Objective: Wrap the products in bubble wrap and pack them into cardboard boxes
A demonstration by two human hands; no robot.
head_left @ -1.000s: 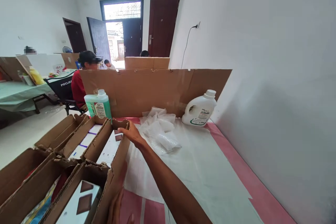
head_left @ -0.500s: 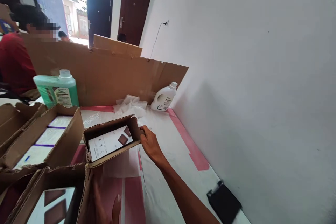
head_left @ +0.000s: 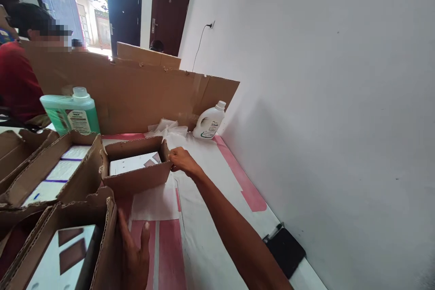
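My right hand (head_left: 183, 161) is closed on the right end wall of a cardboard box (head_left: 139, 181). Inside that box lies a white carton (head_left: 132, 164) with brown diamond shapes printed on it. Close to me, my left hand (head_left: 135, 256) has its thumb and fingers apart, against or right beside the outer side of a nearer cardboard box (head_left: 108, 231). A similar white carton (head_left: 47, 263) with brown diamonds sits in this nearer box, which is cut off by the frame's lower edge.
Another open box (head_left: 79, 179) at left contains white packs with purple edges. Behind stand a green liquid jug (head_left: 79, 115), a white jug (head_left: 209, 122) and a cardboard partition (head_left: 136, 86). Clear plastic (head_left: 170, 128) and a black object (head_left: 285, 251) lie on the table. A person in red (head_left: 16, 72) sits beyond.
The box in my right hand has levelled from a tilt towards me and moved slightly left, closer to the box with purple-edged packs. My left hand stays beside the near box.
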